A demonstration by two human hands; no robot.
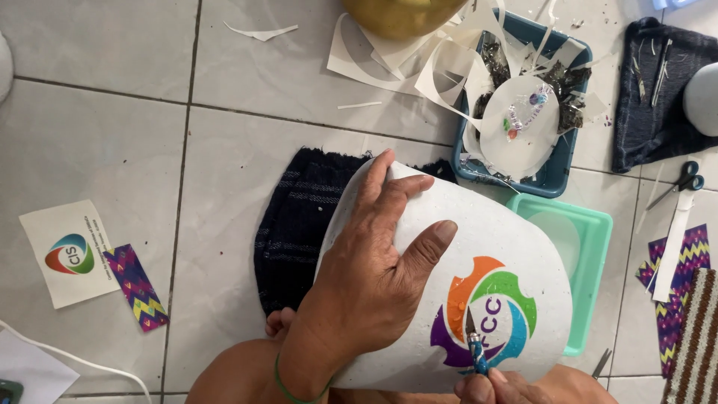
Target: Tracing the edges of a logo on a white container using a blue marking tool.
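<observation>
My left hand [374, 269] lies flat on a white dome-shaped shell [493, 232], fingers spread, pressing it down. The shell bears a round logo in orange, green, blue and purple [490, 310]. My right hand [486, 387], at the bottom edge, pinches a small blue-handled craft knife [476, 346] whose tip touches the logo's centre. A dark woven cloth [295, 232] lies under the shell on the tiled floor.
A blue tray [561, 161] of paper scraps and a beaded piece sits behind; a green tray [594, 247] is at right. Scissors [684, 182], dark cloth with tools [658, 97], patterned strips [134, 288], a white logo card [67, 254], a gold object [400, 15].
</observation>
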